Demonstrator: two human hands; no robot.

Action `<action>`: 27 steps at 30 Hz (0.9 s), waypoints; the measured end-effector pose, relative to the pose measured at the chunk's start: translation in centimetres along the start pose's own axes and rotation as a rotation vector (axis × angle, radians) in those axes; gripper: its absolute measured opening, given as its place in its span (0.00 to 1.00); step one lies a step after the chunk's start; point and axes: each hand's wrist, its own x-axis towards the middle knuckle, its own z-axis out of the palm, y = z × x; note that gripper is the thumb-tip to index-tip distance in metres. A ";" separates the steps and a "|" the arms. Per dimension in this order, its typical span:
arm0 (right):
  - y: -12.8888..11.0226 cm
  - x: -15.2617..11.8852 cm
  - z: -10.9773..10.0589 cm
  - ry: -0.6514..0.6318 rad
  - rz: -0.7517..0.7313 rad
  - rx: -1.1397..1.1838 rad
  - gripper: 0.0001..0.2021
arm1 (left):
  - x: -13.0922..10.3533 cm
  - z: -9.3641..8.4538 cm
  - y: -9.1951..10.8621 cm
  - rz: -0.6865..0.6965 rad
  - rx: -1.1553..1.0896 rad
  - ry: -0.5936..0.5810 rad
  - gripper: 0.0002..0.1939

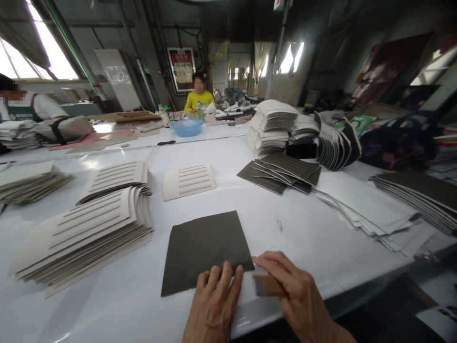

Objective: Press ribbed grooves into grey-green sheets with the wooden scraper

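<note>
A dark olive-grey sheet (207, 250) lies flat on the white table in front of me. My left hand (217, 300) rests on its near edge, fingers apart and laid on the surface. Close to the sheet's near right corner is my right hand (298, 290), its index fingertip at that corner. In its curled fingers is a short flat tool (269, 286), tan with a greyish end; its exact kind I cannot make out.
Stacks of cream panels with dark stripes (85, 224) stand left, and a single striped panel (189, 182) lies beyond the sheet. Dark panels (282, 171), white sheets (364, 200) and piled curved panels (273, 126) are right. Farther back are a blue basin (186, 127) and two people.
</note>
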 end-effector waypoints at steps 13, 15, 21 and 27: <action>-0.6 -1.0 3.4 0.066 -0.238 -0.410 0.18 | 8.2 -3.9 -4.0 -0.231 -0.249 -0.039 0.17; -0.8 -1.0 3.8 0.074 -0.225 -0.396 0.18 | 11.1 -3.6 -5.2 -0.254 -0.280 -0.099 0.23; -1.0 -0.8 4.3 0.097 -0.193 -0.418 0.18 | 15.4 -1.8 -7.3 -0.215 -0.323 -0.203 0.18; -0.8 -0.9 4.5 0.069 -0.184 -0.417 0.19 | 15.1 -5.3 -7.6 -0.143 -0.482 -0.246 0.07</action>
